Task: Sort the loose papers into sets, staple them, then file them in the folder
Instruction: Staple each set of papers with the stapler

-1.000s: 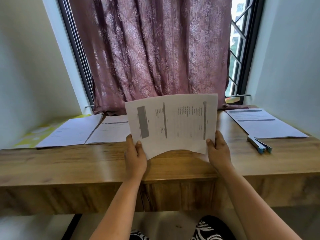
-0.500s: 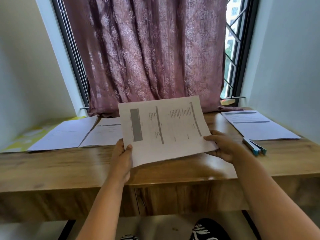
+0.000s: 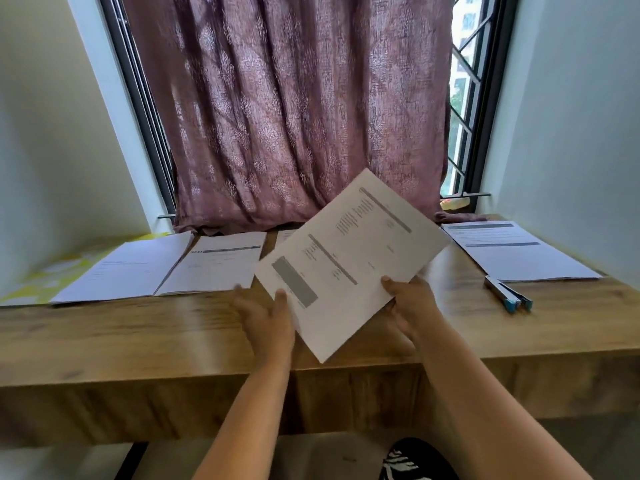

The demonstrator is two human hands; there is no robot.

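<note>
— What's in the grip just now?

— A printed sheet [image 3: 349, 261], held up above the wooden bench [image 3: 138, 337] and turned on a slant, one corner pointing down toward the person. The left hand [image 3: 266, 323] pinches its lower left edge, thumb on the printed face. The right hand [image 3: 412, 306] holds the lower right edge, thumb on top, the other fingers hidden behind the paper.

— So neither hand is slack?

— No, both are closed on the same sheet. It may be more than one page; I can't tell from here.

— And the other papers?

— Out to the left of the grip, two sets lie flat on the bench side by side: a plain white set [image 3: 128, 268] and, just beside it, a headed set [image 3: 218, 268] with a dark bar across its top. The edge of another page peeks out behind the held sheet. Well off to the right lies a third set [image 3: 519, 254] with two blue bars.

— The stapler?

— The stapler [image 3: 507, 294], blue-tipped, sits on the bench at the near edge of that right-hand set, apart from the right hand.

— Anything yellow over there?

— A yellow patterned folder [image 3: 31, 282] shows beneath the far-left papers. A mauve curtain [image 3: 284, 116] hangs beyond the grip.
</note>
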